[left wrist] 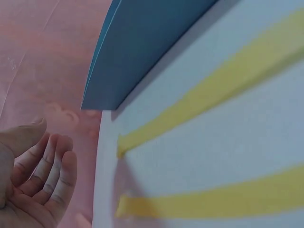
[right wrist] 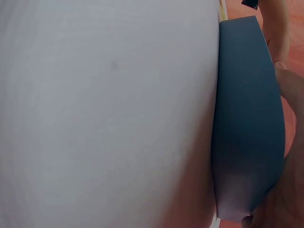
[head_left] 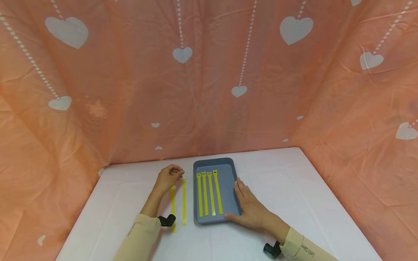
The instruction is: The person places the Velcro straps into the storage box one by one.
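Observation:
Several flat yellow cable ties (head_left: 205,195), each with a slotted head, lie side by side lengthwise in the left part of a blue-grey tray (head_left: 230,214). Left of the tray, two more sit on the table: a nearer-to-tray tie (head_left: 184,203) and an outer tie (head_left: 173,203), partly hidden by the left wrist's camera. My left hand (head_left: 168,179) hovers above their head ends. Its fingers are loosely bent, and the left wrist view shows nothing in the palm. My right hand (head_left: 253,210) rests against the tray's right side, fingers extended along the wall, thumb at the near rim.
A white-covered table (head_left: 287,185) carries everything. Behind and at both sides hangs an orange curtain (head_left: 209,119) with white hearts. Black cameras are worn on the left wrist (head_left: 167,220) and right wrist (head_left: 272,250).

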Demonstrator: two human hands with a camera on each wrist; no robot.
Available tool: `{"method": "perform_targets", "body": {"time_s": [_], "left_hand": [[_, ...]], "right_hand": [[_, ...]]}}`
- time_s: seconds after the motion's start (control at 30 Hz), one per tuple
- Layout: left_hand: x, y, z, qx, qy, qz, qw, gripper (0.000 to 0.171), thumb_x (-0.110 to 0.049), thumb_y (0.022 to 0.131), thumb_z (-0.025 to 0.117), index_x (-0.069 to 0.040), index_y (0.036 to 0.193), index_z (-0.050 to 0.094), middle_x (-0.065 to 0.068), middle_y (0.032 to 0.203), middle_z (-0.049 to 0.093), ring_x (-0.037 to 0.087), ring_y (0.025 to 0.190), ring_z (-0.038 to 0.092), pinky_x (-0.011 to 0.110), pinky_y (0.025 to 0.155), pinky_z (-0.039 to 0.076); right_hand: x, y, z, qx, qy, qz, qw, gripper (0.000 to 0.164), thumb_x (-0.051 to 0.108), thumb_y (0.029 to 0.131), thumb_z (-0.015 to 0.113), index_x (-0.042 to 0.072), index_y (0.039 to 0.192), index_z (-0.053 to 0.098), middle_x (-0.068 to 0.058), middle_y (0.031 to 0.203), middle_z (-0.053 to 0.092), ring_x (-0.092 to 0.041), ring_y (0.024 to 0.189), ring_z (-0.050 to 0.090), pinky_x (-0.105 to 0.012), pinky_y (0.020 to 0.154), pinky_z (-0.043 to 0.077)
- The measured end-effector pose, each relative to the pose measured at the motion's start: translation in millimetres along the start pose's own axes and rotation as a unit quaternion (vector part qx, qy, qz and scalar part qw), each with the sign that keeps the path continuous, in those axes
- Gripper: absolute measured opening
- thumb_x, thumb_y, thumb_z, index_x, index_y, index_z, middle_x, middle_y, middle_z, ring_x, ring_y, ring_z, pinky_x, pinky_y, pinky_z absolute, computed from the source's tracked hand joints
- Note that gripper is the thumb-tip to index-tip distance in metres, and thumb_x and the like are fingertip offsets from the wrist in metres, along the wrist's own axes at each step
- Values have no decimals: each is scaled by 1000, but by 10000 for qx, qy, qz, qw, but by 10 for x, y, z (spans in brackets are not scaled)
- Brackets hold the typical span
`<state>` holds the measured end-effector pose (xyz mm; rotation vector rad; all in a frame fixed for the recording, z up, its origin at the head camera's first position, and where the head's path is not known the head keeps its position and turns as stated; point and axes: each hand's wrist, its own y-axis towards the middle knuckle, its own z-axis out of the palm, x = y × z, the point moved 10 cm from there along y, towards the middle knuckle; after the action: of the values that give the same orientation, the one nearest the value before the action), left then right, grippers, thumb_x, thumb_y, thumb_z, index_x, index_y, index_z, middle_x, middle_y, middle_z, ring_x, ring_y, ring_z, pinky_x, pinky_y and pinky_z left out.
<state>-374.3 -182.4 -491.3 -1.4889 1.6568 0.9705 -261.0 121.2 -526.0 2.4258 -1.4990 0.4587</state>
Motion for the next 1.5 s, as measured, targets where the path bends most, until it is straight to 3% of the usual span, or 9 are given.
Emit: {"method": "perform_targets", "body": {"time_s": [0.23, 0.47, 0.67, 1.13, 1.5], "left_hand": [[154, -76, -146, -78, 191, -213, 9996, 22, -17, 104, 73, 1, 118, 71, 19, 111, 77, 34, 98, 78, 36, 79, 65], [245, -158, -263, -298, 336, -350, 9984, 23, -15, 102, 75, 4, 114, 72, 17, 102, 78, 25, 85, 77, 26, 67, 59], [293, -226, -330, -401, 496, -482, 9968, 22, -14, 102, 75, 5, 113, 72, 17, 99, 78, 26, 82, 76, 24, 64, 55], [375, -274, -333, -236, 779, -606, 9948, 23, -16, 102, 74, 4, 112, 72, 13, 96, 75, 17, 78, 68, 27, 66, 54], [399, -312, -269, -126, 927, -546, 9941, 20, -11, 100, 74, 7, 109, 72, 13, 93, 75, 22, 85, 70, 31, 74, 55]], "right_hand": [[-4, 5, 11, -22, -48, -43, 10000, 128, 82, 92, 60, -7, 169, 11, -24, 179, 3, -37, 166, 10, -49, 133, 15], [-12, 10, 20, 1, -37, 8, 10000, 129, 82, 91, 62, -6, 169, 10, -22, 179, 1, -36, 166, 10, -49, 133, 16], [-16, 12, 31, 39, -49, 1, 10000, 129, 83, 91, 60, -6, 169, 9, -21, 179, 0, -35, 166, 8, -48, 133, 15], [-20, 10, 26, -12, -38, -65, 10000, 129, 84, 91, 59, -7, 169, 9, -22, 179, 1, -35, 166, 8, -49, 133, 15], [-9, 5, 9, 22, 53, -30, 10000, 129, 82, 91, 62, -7, 169, 9, -22, 179, 1, -36, 166, 8, -49, 133, 15]]}}
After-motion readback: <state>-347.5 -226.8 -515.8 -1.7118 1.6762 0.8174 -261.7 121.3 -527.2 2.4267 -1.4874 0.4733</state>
